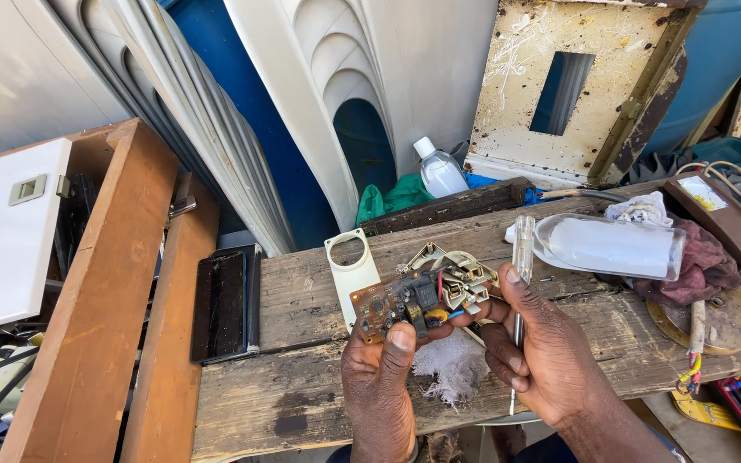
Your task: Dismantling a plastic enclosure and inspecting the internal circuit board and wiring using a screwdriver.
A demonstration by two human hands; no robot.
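The left hand point(379, 377) pinches a brown circuit board point(392, 304) by its lower edge. Just beside, the right hand point(542, 351) is closed around a clear-handled screwdriver point(523, 249), fingertips touching the board's wires. Beyond them lies a clear plastic bottle point(611, 247) on the wooden bench point(302, 377).

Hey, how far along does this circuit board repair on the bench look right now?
Done: the cream cover plate is off, lying on the wooden bench. In hand: the left hand grips the brown circuit board, and the right hand holds a clear-handled screwdriver. Left: the board is out and uncovered, wires showing.
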